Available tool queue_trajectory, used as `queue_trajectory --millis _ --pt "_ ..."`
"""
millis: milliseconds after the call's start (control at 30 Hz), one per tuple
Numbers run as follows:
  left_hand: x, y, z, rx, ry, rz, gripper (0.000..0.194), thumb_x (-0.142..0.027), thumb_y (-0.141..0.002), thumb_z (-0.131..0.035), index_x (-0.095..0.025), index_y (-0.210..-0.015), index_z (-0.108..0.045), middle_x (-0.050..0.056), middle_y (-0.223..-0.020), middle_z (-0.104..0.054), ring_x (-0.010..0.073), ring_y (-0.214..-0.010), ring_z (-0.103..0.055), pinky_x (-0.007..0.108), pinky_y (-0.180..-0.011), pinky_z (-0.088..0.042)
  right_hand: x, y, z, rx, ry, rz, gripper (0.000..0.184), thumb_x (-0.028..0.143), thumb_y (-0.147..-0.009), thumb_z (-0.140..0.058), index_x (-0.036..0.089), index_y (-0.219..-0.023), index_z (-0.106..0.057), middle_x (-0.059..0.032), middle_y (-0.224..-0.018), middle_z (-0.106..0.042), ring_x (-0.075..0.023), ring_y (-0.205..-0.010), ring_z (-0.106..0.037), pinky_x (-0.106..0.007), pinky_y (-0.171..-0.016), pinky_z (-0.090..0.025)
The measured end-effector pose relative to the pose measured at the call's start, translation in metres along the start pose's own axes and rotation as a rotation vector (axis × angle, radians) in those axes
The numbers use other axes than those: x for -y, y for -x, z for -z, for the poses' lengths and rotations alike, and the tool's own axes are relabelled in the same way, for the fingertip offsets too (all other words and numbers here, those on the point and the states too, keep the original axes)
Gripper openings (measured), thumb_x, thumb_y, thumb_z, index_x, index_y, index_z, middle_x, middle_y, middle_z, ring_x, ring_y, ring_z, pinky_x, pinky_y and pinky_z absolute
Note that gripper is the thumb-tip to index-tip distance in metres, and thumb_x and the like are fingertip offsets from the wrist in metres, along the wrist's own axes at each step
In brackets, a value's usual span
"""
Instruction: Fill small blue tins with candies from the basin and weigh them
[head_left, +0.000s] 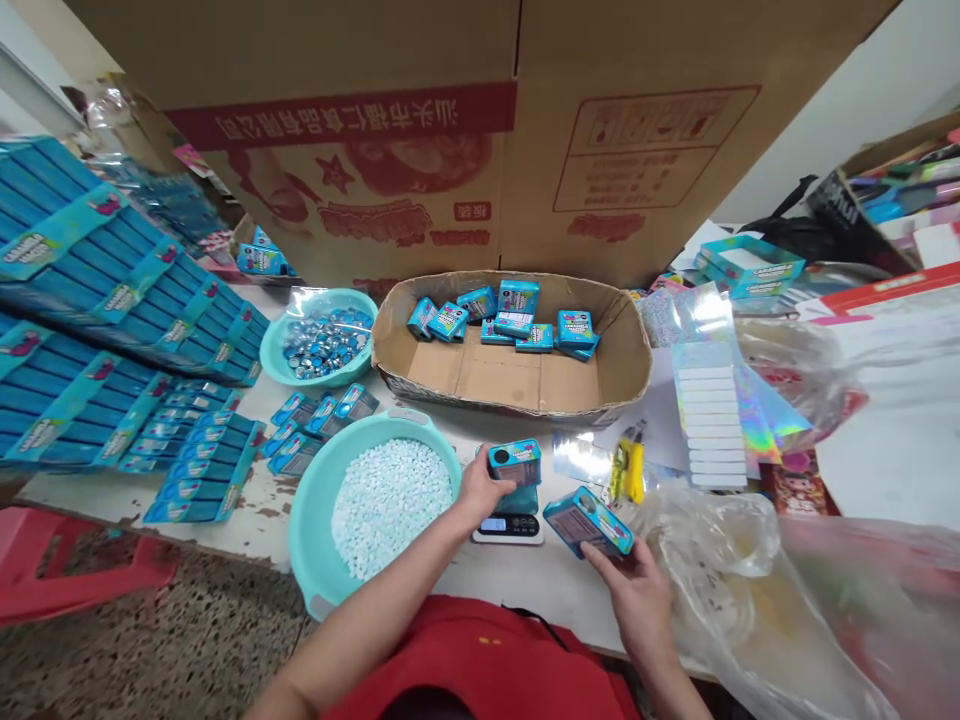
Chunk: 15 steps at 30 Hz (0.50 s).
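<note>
My left hand (478,492) is closed around a small blue candy box (517,462), whose top face shows a round dark opening. This box is over the platform of a small digital scale (508,530); whether it touches the platform I cannot tell. Off to the right, my right hand (636,590) grips another blue candy box (589,522), tilted, with a round mark or opening on its upper face. Left of the scale stands a turquoise basin (301,545) holding many small pale candies (390,505).
Behind the scale is a cut-down cardboard tray (517,398) with several blue boxes. A smaller basin (274,370) holds shiny round pieces. Stacked display packs (82,330) crowd the left. Yellow cutters (634,470), label sheets (711,415) and plastic bags (720,560) lie right. A large carton (510,230) blocks the back.
</note>
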<state>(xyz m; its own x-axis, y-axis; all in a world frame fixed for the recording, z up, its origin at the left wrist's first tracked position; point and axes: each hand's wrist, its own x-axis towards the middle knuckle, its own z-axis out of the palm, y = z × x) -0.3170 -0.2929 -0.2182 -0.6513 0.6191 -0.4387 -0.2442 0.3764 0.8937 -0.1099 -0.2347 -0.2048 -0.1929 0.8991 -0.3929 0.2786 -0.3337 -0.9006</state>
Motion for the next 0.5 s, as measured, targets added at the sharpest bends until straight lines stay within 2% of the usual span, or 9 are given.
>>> queue_trajectory --millis 100,267,333,400,500 --pt "0.003 -0.002 -0.006 -0.099 -0.068 0.013 0.033 -0.003 -0.048 -0.067 -0.022 -0.07 -0.05 -0.009 -0.053 -0.046 0.0118 -0.057 -0.044 0.02 -0.059 -0.032 -0.001 0.0 0.001 0.013 -0.016 0.003 0.055 0.046 -0.046 -0.082 0.017 -0.089 -0.062 -0.0062 -0.086 -0.072 -0.0275 -0.082 -0.065 -0.038 -0.076 -0.053" --pt "0.012 -0.001 -0.012 -0.178 0.104 0.066 0.038 0.01 -0.043 -0.057 -0.021 -0.065 -0.052 -0.008 -0.059 -0.045 0.0155 -0.074 -0.05 0.023 -0.075 -0.037 -0.004 -0.001 0.001 0.022 -0.01 0.0 0.056 0.046 -0.046 -0.082 0.017 -0.089 -0.062 -0.0059 -0.086 -0.072 -0.0276 -0.082 -0.065 -0.036 -0.074 -0.053" --pt "0.014 0.0 -0.013 -0.214 0.176 0.095 0.049 0.013 -0.041 -0.052 -0.022 -0.076 -0.056 -0.006 -0.071 -0.051 0.0178 -0.086 -0.053 0.025 -0.083 -0.038 -0.004 -0.002 0.001 0.03 -0.009 -0.008 0.056 0.046 -0.046 -0.082 0.017 -0.089 -0.062 -0.0058 -0.087 -0.071 -0.0274 -0.083 -0.065 -0.036 -0.075 -0.053" --pt "0.011 0.006 -0.01 -0.233 0.252 0.089 0.065 0.014 -0.039 -0.05 -0.023 -0.091 -0.058 -0.001 -0.092 -0.057 0.0204 -0.102 -0.052 0.027 -0.09 -0.037 -0.005 -0.002 0.001 0.03 -0.019 -0.034 0.057 0.045 -0.045 -0.082 0.017 -0.09 -0.061 -0.0057 -0.087 -0.071 -0.0268 -0.082 -0.065 -0.037 -0.077 -0.053" --pt "-0.001 0.023 0.006 -0.158 0.326 -0.016 0.077 0.012 -0.043 -0.051 -0.024 -0.111 -0.055 0.005 -0.123 -0.052 0.0219 -0.124 -0.041 0.027 -0.1 -0.032 -0.006 -0.003 0.001 0.023 -0.043 -0.064 0.058 0.043 -0.044 -0.083 0.017 -0.091 -0.061 -0.0057 -0.089 -0.071 -0.0258 -0.083 -0.065 -0.038 -0.081 -0.052"
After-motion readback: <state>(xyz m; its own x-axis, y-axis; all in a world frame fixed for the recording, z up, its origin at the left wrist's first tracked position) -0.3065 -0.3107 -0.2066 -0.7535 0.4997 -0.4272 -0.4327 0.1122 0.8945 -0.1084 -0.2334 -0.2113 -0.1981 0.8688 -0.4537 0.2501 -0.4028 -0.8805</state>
